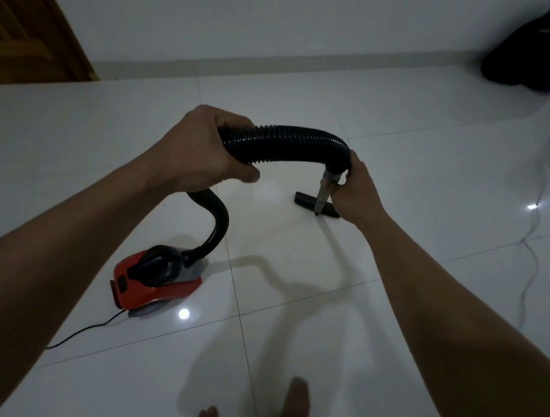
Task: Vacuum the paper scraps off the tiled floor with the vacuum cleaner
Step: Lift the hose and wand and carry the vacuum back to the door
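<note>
A small red and black vacuum cleaner (155,281) sits on the white tiled floor (393,287) at the lower left. Its black ribbed hose (289,146) rises from the body and arches to the right. My left hand (202,147) grips the hose near the top of the arch. My right hand (359,189) holds the grey tube (325,188) at the hose's end. Below it the flat black nozzle (304,201) rests on the floor. No paper scraps show on the tiles in view.
A black power cord (87,328) runs from the vacuum toward the lower left. A white cable (530,266) snakes along the right side. Dark bags (544,49) lie by the wall at top right, a wooden door (23,16) stands at top left, and my bare feet (290,415) are at the bottom.
</note>
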